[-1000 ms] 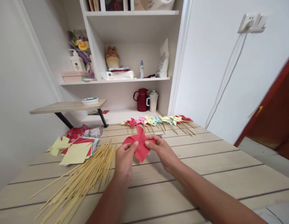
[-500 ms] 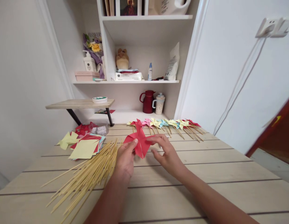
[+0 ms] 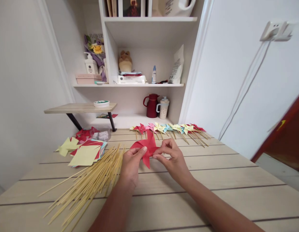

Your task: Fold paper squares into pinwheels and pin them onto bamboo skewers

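Pinching the red paper pinwheel (image 3: 146,147) from both sides, your left hand (image 3: 130,164) grips its left part while your right hand (image 3: 172,158) holds the right; half a second ago your right hand was spread open just off the paper, and now its fingertips have closed on the fold, with the pinwheel held just above the wooden table (image 3: 212,180); your forearms are cut off by the lower edge. Left of your left hand lies the bundle of bamboo sticks (image 3: 91,180), beside it the stack of coloured paper squares (image 3: 88,153), unmoved; beyond the paper a row of finished pinwheels (image 3: 171,129) lies across the far table edge, their sticks overlapping so the count is hard to make out. Farther back stand the red jug (image 3: 151,105) and the lidded cup (image 3: 163,107); on the shelf the flower wrap (image 3: 96,42) reads "FLOWERS"; print on the white box (image 3: 131,79) is too small to read.
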Available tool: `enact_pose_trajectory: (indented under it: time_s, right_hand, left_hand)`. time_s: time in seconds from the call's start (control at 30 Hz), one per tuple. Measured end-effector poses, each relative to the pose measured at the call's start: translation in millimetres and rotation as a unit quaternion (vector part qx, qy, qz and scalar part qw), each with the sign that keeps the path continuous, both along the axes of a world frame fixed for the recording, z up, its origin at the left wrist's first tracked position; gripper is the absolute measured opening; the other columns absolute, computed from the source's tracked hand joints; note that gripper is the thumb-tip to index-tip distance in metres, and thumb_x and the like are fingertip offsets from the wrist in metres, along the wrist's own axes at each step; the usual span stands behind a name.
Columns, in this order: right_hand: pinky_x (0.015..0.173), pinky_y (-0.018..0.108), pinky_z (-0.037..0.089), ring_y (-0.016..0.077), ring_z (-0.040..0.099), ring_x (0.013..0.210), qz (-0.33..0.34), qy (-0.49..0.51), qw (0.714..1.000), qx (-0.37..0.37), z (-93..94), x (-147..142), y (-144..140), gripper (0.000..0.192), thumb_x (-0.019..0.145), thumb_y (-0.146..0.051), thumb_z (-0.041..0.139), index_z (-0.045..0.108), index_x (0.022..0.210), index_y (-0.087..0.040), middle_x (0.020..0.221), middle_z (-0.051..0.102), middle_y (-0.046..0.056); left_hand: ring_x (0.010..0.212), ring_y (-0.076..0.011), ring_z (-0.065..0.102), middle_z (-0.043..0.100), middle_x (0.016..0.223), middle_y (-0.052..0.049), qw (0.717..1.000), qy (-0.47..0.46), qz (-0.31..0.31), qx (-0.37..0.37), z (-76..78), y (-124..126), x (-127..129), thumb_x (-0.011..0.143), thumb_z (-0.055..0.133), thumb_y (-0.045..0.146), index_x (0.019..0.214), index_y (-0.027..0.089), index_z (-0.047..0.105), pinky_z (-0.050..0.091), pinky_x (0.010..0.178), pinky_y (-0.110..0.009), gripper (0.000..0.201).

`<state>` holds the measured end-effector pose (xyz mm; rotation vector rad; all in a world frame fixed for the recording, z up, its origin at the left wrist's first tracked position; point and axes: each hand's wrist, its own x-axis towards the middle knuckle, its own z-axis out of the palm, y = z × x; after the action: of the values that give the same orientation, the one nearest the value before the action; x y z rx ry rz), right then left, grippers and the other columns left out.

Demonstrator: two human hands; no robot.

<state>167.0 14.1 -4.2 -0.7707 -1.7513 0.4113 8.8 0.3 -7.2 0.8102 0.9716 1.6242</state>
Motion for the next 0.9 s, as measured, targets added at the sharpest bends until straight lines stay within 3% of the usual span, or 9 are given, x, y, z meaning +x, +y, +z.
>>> enact_pose_trajectory:
  time_s: [0.1, 0.27, 0.37, 0.57, 0.9]
  right_hand:
    - [0.087, 0.042, 0.048, 0.0231, 0.053, 0.093, -0.014, 0.019, 1.0, -0.013, 1.4, 0.7, -0.4, 0.008, 0.084, -0.031, 0.074, 0.077, 0.077, -0.028, 0.091, 0.047, 0.004]
    - [0.11, 0.054, 0.034, 0.0326, 0.042, 0.13, -0.04, 0.023, 0.999, -0.013, 3.4, 4.0, 1.3, 0.01, 0.08, -0.038, 0.077, 0.077, 0.074, -0.031, 0.13, 0.05, 0.007]
    - [0.115, 0.056, 0.028, 0.0331, 0.037, 0.138, -0.025, 0.028, 0.999, -0.04, 4.6, 4.9, 2.3, 0.011, 0.08, -0.037, 0.077, 0.075, 0.072, -0.029, 0.14, 0.048, 0.006]
    - [0.113, 0.052, 0.031, 0.0313, 0.047, 0.134, 0.021, 0.061, 0.991, -0.114, 9.3, 3.2, 0.7, 0.018, 0.078, -0.033, 0.075, 0.068, 0.065, -0.023, 0.14, 0.055, 0.008]
    - [0.103, 0.047, 0.04, 0.0282, 0.062, 0.115, 0.061, 0.096, 0.974, -0.197, 4.7, 2.4, 3.5, 0.02, 0.077, -0.03, 0.072, 0.059, 0.063, -0.022, 0.119, 0.07, 0.006]
  left_hand:
    - [0.075, -0.0181, 0.068, 0.074, 0.072, -0.005, 0.999, 0.034, 0.012, 0.005, -1.3, 0.5, 1.1, 0.059, 0.088, 0.035, 0.077, 0.014, 0.075, 0.051, 0.077, -0.029, 0.031]
    - [0.075, -0.0178, 0.069, 0.075, 0.074, -0.006, 0.999, 0.046, 0.015, 0.003, 1.0, -1.2, 3.8, 0.061, 0.087, 0.034, 0.077, 0.014, 0.076, 0.052, 0.076, -0.028, 0.028]
    - [0.074, -0.0173, 0.069, 0.076, 0.075, -0.006, 0.999, 0.047, 0.015, 0.005, 3.0, -2.8, 5.3, 0.061, 0.086, 0.033, 0.077, 0.014, 0.077, 0.052, 0.073, -0.026, 0.027]
    - [0.076, -0.0178, 0.069, 0.076, 0.075, -0.007, 0.998, 0.06, 0.017, 0.008, 5.8, -6.3, 7.6, 0.063, 0.085, 0.035, 0.08, 0.013, 0.077, 0.052, 0.074, -0.026, 0.029]
    - [0.074, -0.0184, 0.07, 0.077, 0.076, -0.008, 0.998, 0.061, 0.03, -0.01, 4.6, -5.8, 7.2, 0.06, 0.087, 0.033, 0.077, 0.014, 0.077, 0.053, 0.074, -0.028, 0.028]
